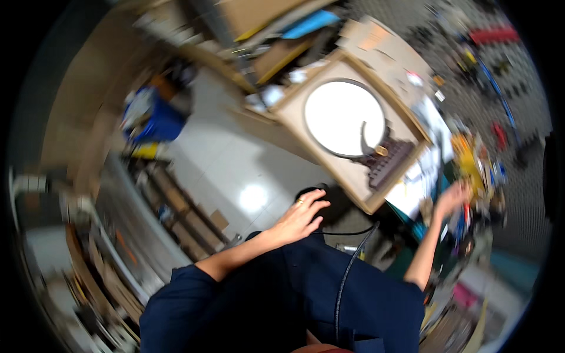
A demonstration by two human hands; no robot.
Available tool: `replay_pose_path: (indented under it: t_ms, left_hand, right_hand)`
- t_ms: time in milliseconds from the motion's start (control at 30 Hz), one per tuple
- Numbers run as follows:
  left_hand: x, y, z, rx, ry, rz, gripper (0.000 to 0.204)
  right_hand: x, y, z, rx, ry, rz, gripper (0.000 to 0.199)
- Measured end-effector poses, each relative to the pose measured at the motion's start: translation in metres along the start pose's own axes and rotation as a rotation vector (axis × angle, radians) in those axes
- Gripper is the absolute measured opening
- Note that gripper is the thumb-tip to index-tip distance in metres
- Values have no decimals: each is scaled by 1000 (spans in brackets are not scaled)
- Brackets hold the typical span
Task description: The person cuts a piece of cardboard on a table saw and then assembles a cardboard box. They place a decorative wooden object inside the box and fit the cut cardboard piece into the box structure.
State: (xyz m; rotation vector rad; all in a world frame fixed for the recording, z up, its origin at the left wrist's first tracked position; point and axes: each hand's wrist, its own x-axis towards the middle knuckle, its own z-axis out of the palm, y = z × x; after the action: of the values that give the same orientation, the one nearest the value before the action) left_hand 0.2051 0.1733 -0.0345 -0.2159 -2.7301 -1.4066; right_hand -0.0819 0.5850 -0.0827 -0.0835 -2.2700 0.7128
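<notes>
My left hand hangs in front of my body above the floor, empty, its fingers spread and a ring on one of them. My right hand reaches out to the right, beside a crowded cluster of tools and other small items. Motion blur smears its fingertips, so I cannot tell whether it touches or holds anything. Between and beyond my hands stands a shallow wooden box, turned at an angle. In it are a bright white disc with a dark rim and a dark brown toothed piece.
A dark cable runs down my front. Papers lie beside the box on the bench. A blue bin stands on the pale tiled floor at the left. Shelving with long boards is nearer me. More tools hang on a grey perforated panel.
</notes>
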Motion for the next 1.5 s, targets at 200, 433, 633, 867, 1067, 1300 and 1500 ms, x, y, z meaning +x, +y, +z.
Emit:
replay_pose_path:
  t_ms: [200, 433, 633, 867, 1067, 1300, 1500]
  left_hand:
    - [-211, -11, 5, -74, 186, -406, 19]
    - [-435, -1, 77, -245, 703, -1026, 17]
    - [-537, -5, 166, -187, 1012, -1384, 21]
    - [-555, 40, 271, -444, 1651, -1750, 24]
    - [-548, 73, 325, -650, 2061, -1973, 18]
    - [-584, 63, 399, -894, 2298, -2015, 21]
    - [-704, 90, 418, -509, 2247, -1919, 23]
  right_hand:
    - [-111, -153, -71, 585, -163, 19, 26]
    - [-247, -377, -83, 1048, -962, -168, 24]
    - [-394, -396, -27, 949, -2059, -161, 28]
    - [-529, -408, -22, 182, -2405, -404, 24]
    - [-618, -455, -16, 254, -2490, -733, 24]
    - [-728, -494, -72, 455, -2539, -883, 27]
    - [-789, -468, -167, 336, -2663, -1170, 22]
